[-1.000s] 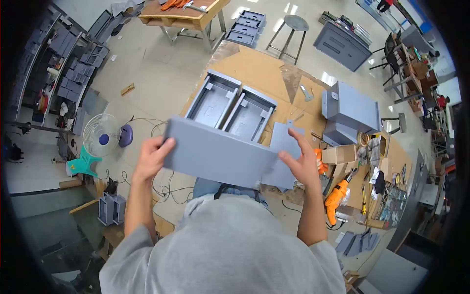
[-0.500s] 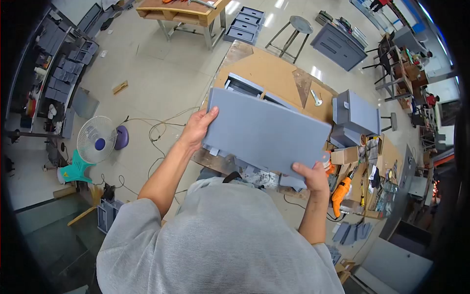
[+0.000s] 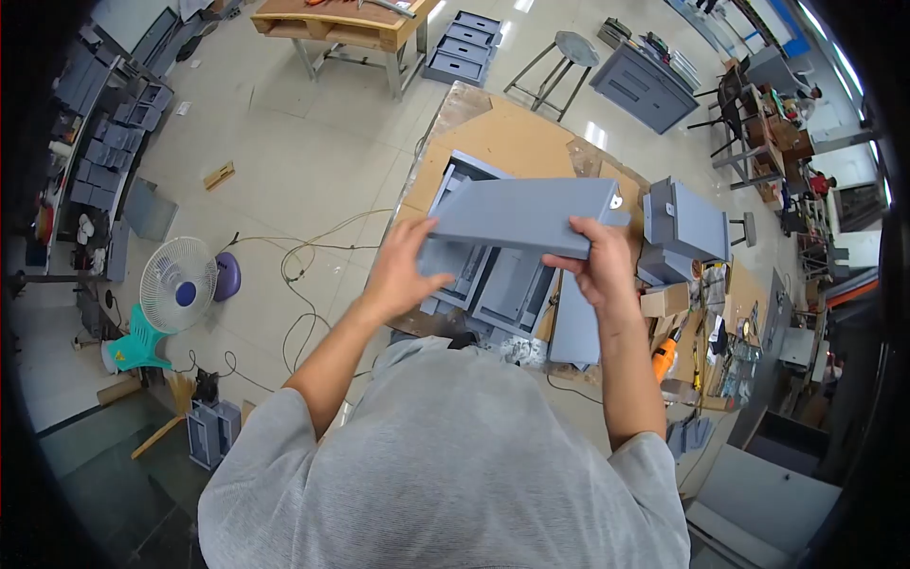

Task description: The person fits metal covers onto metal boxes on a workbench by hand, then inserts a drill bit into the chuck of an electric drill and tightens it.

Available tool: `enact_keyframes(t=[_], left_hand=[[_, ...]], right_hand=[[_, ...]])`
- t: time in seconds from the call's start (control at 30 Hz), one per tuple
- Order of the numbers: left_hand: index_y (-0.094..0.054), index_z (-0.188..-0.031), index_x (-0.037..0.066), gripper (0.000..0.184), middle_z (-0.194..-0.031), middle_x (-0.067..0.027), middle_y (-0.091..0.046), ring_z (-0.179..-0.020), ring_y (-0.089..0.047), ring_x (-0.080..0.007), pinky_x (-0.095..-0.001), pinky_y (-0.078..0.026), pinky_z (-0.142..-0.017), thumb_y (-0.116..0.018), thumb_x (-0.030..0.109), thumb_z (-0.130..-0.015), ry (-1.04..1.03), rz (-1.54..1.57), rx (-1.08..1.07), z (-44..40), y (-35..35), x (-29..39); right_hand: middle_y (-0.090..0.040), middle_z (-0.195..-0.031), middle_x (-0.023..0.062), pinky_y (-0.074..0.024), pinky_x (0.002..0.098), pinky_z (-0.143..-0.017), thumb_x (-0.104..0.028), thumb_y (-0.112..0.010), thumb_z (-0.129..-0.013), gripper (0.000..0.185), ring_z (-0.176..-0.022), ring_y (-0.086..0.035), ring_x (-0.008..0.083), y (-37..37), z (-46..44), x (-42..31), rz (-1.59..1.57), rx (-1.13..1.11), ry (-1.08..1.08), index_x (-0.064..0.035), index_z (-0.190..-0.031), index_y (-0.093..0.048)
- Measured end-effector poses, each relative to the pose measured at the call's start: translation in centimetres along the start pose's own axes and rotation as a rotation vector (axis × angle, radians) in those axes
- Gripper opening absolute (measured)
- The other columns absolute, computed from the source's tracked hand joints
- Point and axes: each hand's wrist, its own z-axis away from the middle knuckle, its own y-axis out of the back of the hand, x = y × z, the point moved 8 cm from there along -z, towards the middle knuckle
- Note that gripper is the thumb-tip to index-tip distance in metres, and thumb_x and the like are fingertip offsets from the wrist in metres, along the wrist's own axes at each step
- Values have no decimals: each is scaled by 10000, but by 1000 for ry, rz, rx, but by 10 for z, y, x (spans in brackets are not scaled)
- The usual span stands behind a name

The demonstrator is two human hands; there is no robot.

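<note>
A grey metal panel (image 3: pixel 526 211) is tilted above two grey metal trays (image 3: pixel 507 284) on the cardboard-covered bench. My right hand (image 3: pixel 602 261) grips the panel's near right corner, thumb on top and fingers below. At the panel's left end, my left hand (image 3: pixel 403 270) has its thumb spread away from its fingers; the fingertips are by the panel's edge. The panel hides part of both trays. Another flat grey piece (image 3: pixel 575 327) lies to the right of the trays, below my right hand.
Grey metal boxes (image 3: pixel 687 223) stand on the bench's right side, near an open carton (image 3: pixel 666 301) and an orange power tool (image 3: pixel 664 358). On the left are a fan (image 3: pixel 180 284) and floor cables (image 3: pixel 294 270). A stool (image 3: pixel 573 49) stands beyond the bench.
The panel has tilted flatter, showing more of the trays beneath. My left hand has let go of its left edge and opened. My right hand has moved up with its corner.
</note>
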Motion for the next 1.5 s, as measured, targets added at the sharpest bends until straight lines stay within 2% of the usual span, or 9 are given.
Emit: enact_keyframes(t=[0.2, 0.4, 0.6, 0.77, 0.87, 1.03, 1.23, 1.3, 1.5], left_hand=[[-561, -1259, 88, 528, -1116, -153, -627, -1022, -601, -336, -385, -497, -867, -656, 32, -742, -316, -91, -142, -59, -23, 52], [-624, -936, 5, 198, -853, -216, -652, -842, -622, -410, -460, -499, -735, -603, 7, -740, -263, 142, -81, -142, -5, 26], [-653, -1055, 2, 205, -893, -124, -712, -827, -672, -186, -334, -516, -757, -636, 24, -852, -55, 270, -299, -172, -46, -19], [-677, -1039, 7, 237, -874, -118, -705, -788, -652, -177, -324, -511, -761, -693, 64, -809, 154, 299, -339, -194, -63, -55], [-678, -1039, 6, 241, -867, -113, -700, -784, -643, -173, -316, -511, -762, -698, 73, -808, 19, 313, -300, -217, -82, -88], [-675, -1019, -13, 201, -929, -86, -717, -841, -649, -154, -314, -514, -799, -684, 76, -839, 62, 282, -333, -214, -74, -81], [-687, -983, 2, 174, -1002, -115, -705, -934, -650, -190, -322, -513, -847, -676, 14, -810, -68, 384, -377, -142, -72, -93], [-687, -999, 34, 211, -1057, -130, -695, -1024, -662, -245, -326, -513, -892, -665, -10, -793, 13, 498, -407, -106, -73, -98], [-639, -1120, 64, 333, -1263, -113, -600, -1220, -543, -267, -365, -476, -1008, -592, 2, -796, -449, -9, -437, -41, -77, -96]], right_hand=[[-632, -1011, 141, -606, 364, -691, -178, -590, -902, 321, -848, -666, 240, -52, 14, 14, -26, -25, 104, 89, -1077, -566], [-686, -857, 114, -539, 285, -671, -256, -664, -903, 340, -824, -672, 155, -44, 18, -5, 248, -199, 150, 47, -1048, -609], [-658, -700, 100, -495, 268, -565, -257, -775, -792, 408, -630, -640, 145, 10, -15, -10, 565, 169, 424, 58, -986, -603], [-657, -656, 86, -483, 285, -547, -301, -682, -877, 330, -598, -634, 138, 2, -78, -30, 941, 192, 359, 20, -841, -616], [-674, -664, 86, -497, 310, -601, -324, -629, -898, 335, -614, -657, 163, -6, -97, -41, 1056, 240, 380, -6, -792, -632], [-685, -749, 133, -500, 400, -715, -235, -628, -880, 232, -760, -675, 285, -9, -103, -41, 1074, 202, 289, -15, -948, -653], [-669, -831, 158, -505, 455, -712, -90, -644, -767, 236, -806, -649, 363, -31, -33, 13, 1336, 88, 779, -71, -1002, -632], [-654, -877, 138, -513, 438, -698, -40, -672, -700, 328, -826, -640, 354, -26, -17, 50, 1415, 32, 666, -80, -1021, -613], [-584, -867, 128, -507, 458, -654, -26, -584, -740, 266, -782, -622, 366, -21, -7, 140, 1469, -66, 671, -79, -993, -521]])
